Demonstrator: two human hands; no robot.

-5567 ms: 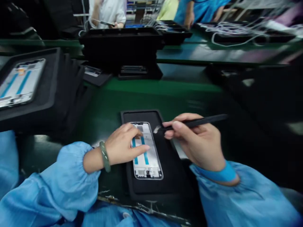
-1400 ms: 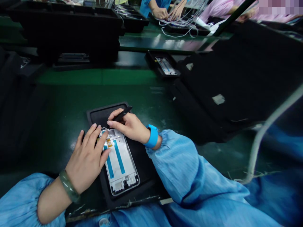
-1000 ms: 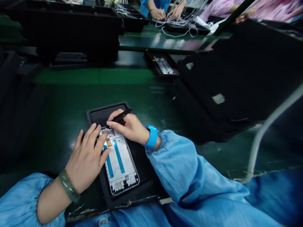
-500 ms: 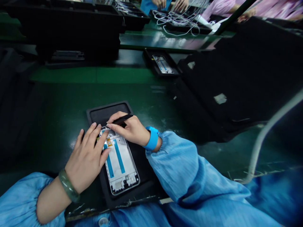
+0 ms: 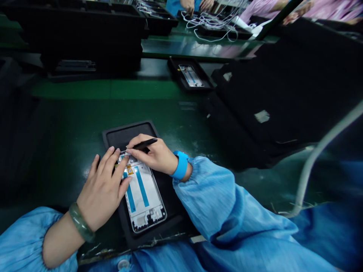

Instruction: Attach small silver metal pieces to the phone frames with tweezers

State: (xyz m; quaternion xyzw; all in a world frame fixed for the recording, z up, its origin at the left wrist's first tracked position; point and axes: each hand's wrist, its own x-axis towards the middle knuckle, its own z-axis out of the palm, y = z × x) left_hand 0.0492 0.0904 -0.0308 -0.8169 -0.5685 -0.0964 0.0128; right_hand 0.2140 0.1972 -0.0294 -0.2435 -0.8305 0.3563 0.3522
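A silver phone frame (image 5: 154, 196) with two blue adhesive strips and a small orange flex cable (image 5: 129, 169) lies tilted on a black foam tray (image 5: 129, 132). My left hand (image 5: 103, 181) rests over its upper left edge, fingers spread and stretched out. In my right hand (image 5: 154, 155) is a slim black pen-like tool (image 5: 145, 144), pinched between thumb and fingers. The tool's tip is down at the phone frame's top end, hidden by my fingertips. A blue strap (image 5: 180, 166) circles my right wrist.
Farther back, another phone frame (image 5: 191, 76) lies in a small black tray (image 5: 177, 77). Black trays are stacked at the left (image 5: 93, 34), and a large black stack (image 5: 295, 87) stands at the right. White cables (image 5: 210, 22) and co-workers' hands (image 5: 195, 4) are at the far side. A pale hose (image 5: 317, 162) curves at the right.
The whole view has shifted slightly. Both hands keep the same place on the phone frame, and the black tool's angle is almost unchanged.
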